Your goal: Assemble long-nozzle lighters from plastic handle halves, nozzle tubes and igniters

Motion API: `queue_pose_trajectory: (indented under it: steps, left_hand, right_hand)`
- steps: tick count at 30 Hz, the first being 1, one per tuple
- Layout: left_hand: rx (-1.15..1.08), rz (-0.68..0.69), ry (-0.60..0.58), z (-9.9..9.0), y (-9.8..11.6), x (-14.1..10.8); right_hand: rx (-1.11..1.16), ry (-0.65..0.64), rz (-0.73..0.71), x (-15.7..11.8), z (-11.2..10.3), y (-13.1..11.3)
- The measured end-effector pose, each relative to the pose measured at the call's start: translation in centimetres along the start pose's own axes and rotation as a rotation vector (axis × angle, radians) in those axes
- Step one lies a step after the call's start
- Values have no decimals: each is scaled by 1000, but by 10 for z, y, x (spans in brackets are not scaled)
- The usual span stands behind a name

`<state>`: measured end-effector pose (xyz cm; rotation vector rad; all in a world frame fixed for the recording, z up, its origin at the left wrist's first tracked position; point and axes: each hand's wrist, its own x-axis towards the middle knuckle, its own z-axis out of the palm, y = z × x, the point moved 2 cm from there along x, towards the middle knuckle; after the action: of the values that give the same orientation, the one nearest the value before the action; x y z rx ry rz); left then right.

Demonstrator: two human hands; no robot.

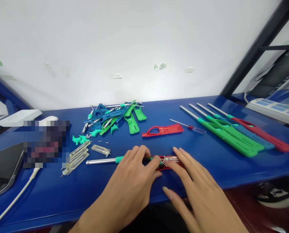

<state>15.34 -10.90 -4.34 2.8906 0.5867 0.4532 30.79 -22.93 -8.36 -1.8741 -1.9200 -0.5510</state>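
Note:
A half-assembled long-neck lighter [103,160] lies across the table in front of me, its metal tube pointing left. My left hand [132,176] is closed on its middle, thumb and index finger pinched near thin wires inside the red half-shell. A clear fuel tank [171,159] sits in that shell. My right hand [195,181] rests over the shell's right end, fingers stretched and apart, the index fingertip at the tank and the thumb free below. Part of the shell is hidden under both hands. A red shell half [167,130] lies just beyond.
Right, several closed lighters [231,139] lie side by side near a screwdriver [195,129]. Behind, loose shells and tubes make a pile [110,115]. Left are clear tanks [77,158], a single tank [101,149], teal pieces [80,139], a phone [3,168] and a white cable [15,200].

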Motion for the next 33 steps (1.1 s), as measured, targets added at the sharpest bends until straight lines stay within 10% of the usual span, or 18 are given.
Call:
queue_pose_trajectory:
  steps: [33]
  left_hand:
    - [-113, -66, 4, -1, -4, 1]
  right_hand:
    - [5, 37, -27, 4, 2, 2]
